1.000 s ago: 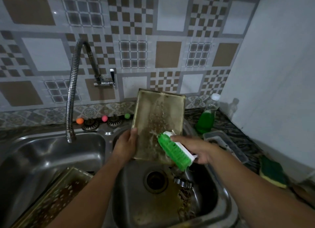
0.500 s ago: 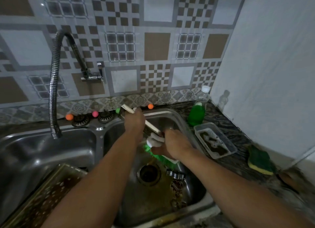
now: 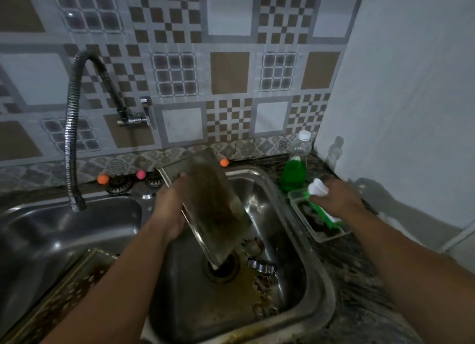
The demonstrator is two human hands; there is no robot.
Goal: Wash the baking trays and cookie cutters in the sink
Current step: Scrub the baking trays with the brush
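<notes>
My left hand [image 3: 171, 210] grips the left edge of a dirty rectangular baking tray [image 3: 213, 210], tilted over the right sink basin [image 3: 290, 241] with its low corner near the drain. My right hand [image 3: 336, 198] holds a green and white scrub brush [image 3: 321, 210] over a clear plastic container [image 3: 331, 234] on the counter right of the sink. Several metal cookie cutters [image 3: 262, 266] lie on the basin floor beside the drain. A second greasy tray [image 3: 64, 300] leans in the left basin [image 3: 77, 230].
A flexible metal faucet [image 3: 70, 143] hangs over the left basin. A bottle of green dish soap [image 3: 295, 166] stands behind the container. Small orange and pink balls [image 3: 102, 179] sit on the ledge at the tiled wall. A white wall closes the right side.
My right hand has carried the brush away from the tray to the clear container on the right. The tray went from upright to tilted with its corner down by the drain.
</notes>
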